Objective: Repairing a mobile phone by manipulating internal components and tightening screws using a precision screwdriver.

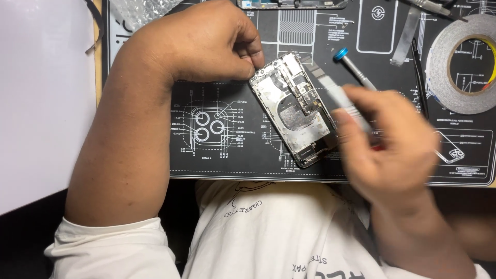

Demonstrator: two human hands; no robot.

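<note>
Left hand (206,44) fingers pinch opened silver phone chassis (294,108) steady; right hand (392,144) fingers grip blue-capped metal screwdriver (354,70), best kept upright.

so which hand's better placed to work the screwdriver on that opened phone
Right. The right hand already holds the screwdriver, blue cap up, right beside the opened phone, though it is blurred. The left hand is at the phone's top corner, fingers touching its edge, so it looks better suited to steadying.
</note>
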